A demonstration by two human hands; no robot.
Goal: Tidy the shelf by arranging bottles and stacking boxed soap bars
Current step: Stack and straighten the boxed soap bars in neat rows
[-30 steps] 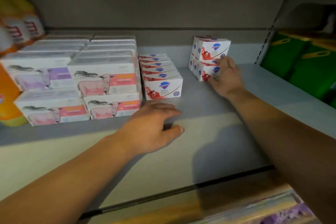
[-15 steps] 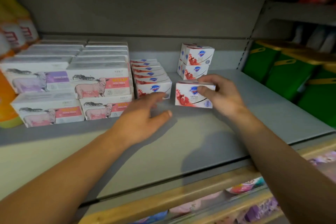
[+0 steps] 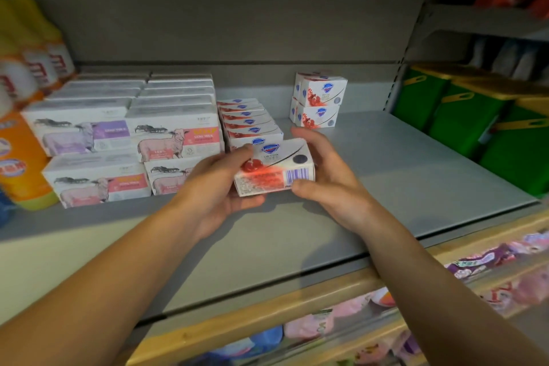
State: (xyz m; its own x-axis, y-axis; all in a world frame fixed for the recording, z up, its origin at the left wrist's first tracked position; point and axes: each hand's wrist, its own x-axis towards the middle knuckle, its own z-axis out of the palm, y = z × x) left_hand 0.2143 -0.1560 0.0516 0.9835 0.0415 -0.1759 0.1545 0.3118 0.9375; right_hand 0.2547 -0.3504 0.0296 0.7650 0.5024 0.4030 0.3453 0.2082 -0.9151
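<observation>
You hold the soap box [image 3: 274, 168] at frame centre, long axis left-right, left hand [image 3: 221, 187] and right hand [image 3: 325, 178] gripping its ends, just before the soap row [image 3: 248, 120] behind it.

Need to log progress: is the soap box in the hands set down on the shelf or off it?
Off it. Left hand and right hand hold the soap box tilted, above the shelf.

A shop: shelves [image 3: 386, 163] stocked with rows of boxed soap [image 3: 175, 140] and bottles [image 3: 20, 157].
</observation>
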